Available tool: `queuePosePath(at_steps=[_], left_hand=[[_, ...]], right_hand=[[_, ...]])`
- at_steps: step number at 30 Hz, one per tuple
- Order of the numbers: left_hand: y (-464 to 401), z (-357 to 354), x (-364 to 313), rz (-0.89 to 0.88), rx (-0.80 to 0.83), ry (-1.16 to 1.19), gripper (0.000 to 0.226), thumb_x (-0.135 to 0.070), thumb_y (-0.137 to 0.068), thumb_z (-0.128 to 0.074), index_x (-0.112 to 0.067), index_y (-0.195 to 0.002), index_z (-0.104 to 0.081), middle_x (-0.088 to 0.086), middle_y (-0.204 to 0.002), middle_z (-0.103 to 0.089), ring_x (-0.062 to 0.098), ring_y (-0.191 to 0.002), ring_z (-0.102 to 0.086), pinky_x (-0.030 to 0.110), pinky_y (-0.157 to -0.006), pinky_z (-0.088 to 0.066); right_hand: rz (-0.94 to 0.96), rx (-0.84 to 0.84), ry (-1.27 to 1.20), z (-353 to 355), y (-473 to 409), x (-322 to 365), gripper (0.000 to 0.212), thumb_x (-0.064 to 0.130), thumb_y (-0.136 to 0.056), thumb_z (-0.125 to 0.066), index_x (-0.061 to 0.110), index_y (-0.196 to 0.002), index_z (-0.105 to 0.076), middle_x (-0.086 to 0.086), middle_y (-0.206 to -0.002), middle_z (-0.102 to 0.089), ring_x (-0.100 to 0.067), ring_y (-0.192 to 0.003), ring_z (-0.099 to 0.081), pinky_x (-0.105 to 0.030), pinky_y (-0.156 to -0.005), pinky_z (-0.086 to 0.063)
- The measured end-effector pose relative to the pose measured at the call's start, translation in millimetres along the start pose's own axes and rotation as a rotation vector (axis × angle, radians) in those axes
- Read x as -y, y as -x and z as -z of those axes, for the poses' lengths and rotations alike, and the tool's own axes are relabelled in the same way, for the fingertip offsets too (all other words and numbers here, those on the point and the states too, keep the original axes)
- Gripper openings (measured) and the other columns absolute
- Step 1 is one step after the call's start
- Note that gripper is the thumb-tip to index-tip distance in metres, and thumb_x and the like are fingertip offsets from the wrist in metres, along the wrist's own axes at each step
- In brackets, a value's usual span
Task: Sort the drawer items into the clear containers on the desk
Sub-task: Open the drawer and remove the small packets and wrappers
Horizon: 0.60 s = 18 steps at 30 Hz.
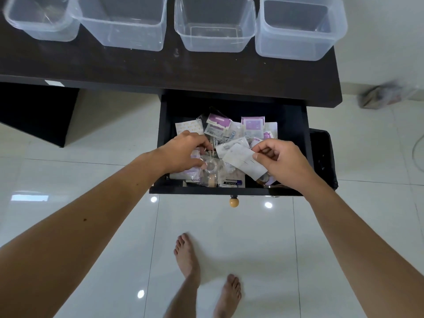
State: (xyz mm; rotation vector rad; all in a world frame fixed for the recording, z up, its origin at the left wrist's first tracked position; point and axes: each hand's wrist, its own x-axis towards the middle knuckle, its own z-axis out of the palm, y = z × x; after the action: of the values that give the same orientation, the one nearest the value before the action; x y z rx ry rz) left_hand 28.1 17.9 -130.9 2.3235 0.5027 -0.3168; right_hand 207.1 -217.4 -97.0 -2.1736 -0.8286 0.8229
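Observation:
The black drawer (291, 125) is pulled out under the desk and holds a heap of small packets (229, 129), purple-and-white sachets, a battery (232, 183) and a roll of clear tape (210, 166). My right hand (283, 162) pinches a flat white packet (244, 162) above the drawer's right half. My left hand (183, 152) reaches into the left half, fingers curled over the clear tape roll and packets; what it grips is hidden. Several clear containers stand along the desk: far left (39, 31), second (124, 40), third (213, 44), right (298, 51).
The dark desk top (137, 65) runs in front of the containers. A wooden knob (234, 202) sticks out of the drawer front. A black bin (324, 154) stands right of the drawer. My bare feet (206, 271) are on the white tiled floor.

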Motion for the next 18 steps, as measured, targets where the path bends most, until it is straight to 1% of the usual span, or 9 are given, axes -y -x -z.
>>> queuePosePath(at_steps=[2, 4, 7, 9, 11, 13, 15, 18], left_hand=[[0.2, 7.6, 3.9, 0.006, 0.064, -0.077, 0.051, -0.020, -0.088, -0.082, -0.037, -0.131, -0.062, -0.012, -0.125, -0.063, 0.011, -0.124, -0.050, 0.038, -0.110, -0.045], [-0.1, 14.2, 6.8, 0.014, 0.092, -0.092, 0.053, -0.007, -0.089, -0.075, -0.035, -0.132, -0.063, -0.012, -0.125, -0.066, 0.014, -0.125, -0.053, 0.042, -0.111, -0.046], [0.5, 22.3, 5.5, 0.034, 0.106, -0.054, 0.045, 0.003, -0.091, -0.068, -0.025, -0.127, -0.069, -0.010, -0.111, -0.070, 0.012, -0.111, -0.062, 0.039, -0.106, -0.052], [1.0, 25.2, 3.0, 0.019, 0.087, -0.066, 0.036, 0.002, -0.095, -0.065, -0.020, -0.122, -0.073, -0.010, -0.104, -0.068, 0.009, -0.102, -0.062, 0.033, -0.102, -0.053], [1.4, 27.4, 0.8, 0.011, 0.054, -0.076, 0.030, -0.001, -0.098, -0.064, -0.022, -0.115, -0.077, -0.014, -0.101, -0.065, 0.004, -0.097, -0.058, 0.029, -0.098, -0.050], [1.9, 30.5, -2.0, 0.007, 0.036, -0.040, 0.026, -0.003, -0.099, -0.065, -0.023, -0.108, -0.079, -0.017, -0.099, -0.065, 0.000, -0.093, -0.059, 0.027, -0.096, -0.051], [2.3, 33.6, -5.3, -0.001, 0.015, 0.016, 0.019, -0.007, -0.099, -0.068, -0.023, -0.104, -0.078, -0.014, -0.102, -0.070, 0.003, -0.097, -0.063, 0.028, -0.096, -0.053], [1.2, 36.0, -8.8, 0.007, -0.034, 0.102, 0.010, -0.015, -0.100, -0.070, -0.023, -0.102, -0.076, -0.009, -0.109, -0.072, 0.011, -0.101, -0.067, 0.033, -0.094, -0.057]], right_hand=[[-0.002, -0.002, 0.001, -0.5, 0.0, 0.7, 0.011, 0.017, -0.098, -0.075, 0.027, -0.099, -0.078, -0.001, -0.091, -0.077, -0.013, -0.077, -0.073, -0.038, -0.062, -0.063], [-0.006, -0.002, -0.002, -1.3, -0.2, 0.8, 0.009, 0.017, -0.098, -0.075, 0.025, -0.101, -0.078, -0.002, -0.092, -0.077, -0.017, -0.080, -0.074, -0.039, -0.064, -0.065], [-0.002, 0.008, -0.016, -3.3, -0.8, 2.9, 0.008, 0.016, -0.098, -0.075, 0.021, -0.103, -0.079, -0.003, -0.092, -0.077, -0.023, -0.083, -0.075, -0.031, -0.065, -0.066], [0.006, 0.014, -0.015, -4.4, -1.5, 4.3, 0.008, 0.016, -0.098, -0.075, 0.021, -0.103, -0.079, -0.001, -0.091, -0.078, -0.023, -0.083, -0.075, -0.033, -0.070, -0.066], [0.009, 0.018, -0.013, -4.5, -2.4, 5.7, 0.009, 0.017, -0.098, -0.075, 0.023, -0.103, -0.079, 0.002, -0.091, -0.078, -0.021, -0.083, -0.075, -0.036, -0.077, -0.066], [0.012, 0.018, -0.014, -3.0, -3.9, 6.8, 0.010, 0.020, -0.098, -0.075, 0.029, -0.101, -0.078, 0.005, -0.092, -0.078, -0.016, -0.086, -0.075, -0.038, -0.078, -0.066], [0.013, 0.018, -0.031, -0.6, -5.5, 8.6, 0.011, 0.023, -0.099, -0.074, 0.033, -0.099, -0.077, 0.005, -0.094, -0.077, -0.016, -0.090, -0.074, -0.040, -0.076, -0.066], [0.018, 0.007, -0.066, 2.9, -8.0, 12.9, 0.008, 0.022, -0.100, -0.073, 0.029, -0.101, -0.077, 0.004, -0.098, -0.077, -0.018, -0.095, -0.073, -0.034, -0.082, -0.065]])
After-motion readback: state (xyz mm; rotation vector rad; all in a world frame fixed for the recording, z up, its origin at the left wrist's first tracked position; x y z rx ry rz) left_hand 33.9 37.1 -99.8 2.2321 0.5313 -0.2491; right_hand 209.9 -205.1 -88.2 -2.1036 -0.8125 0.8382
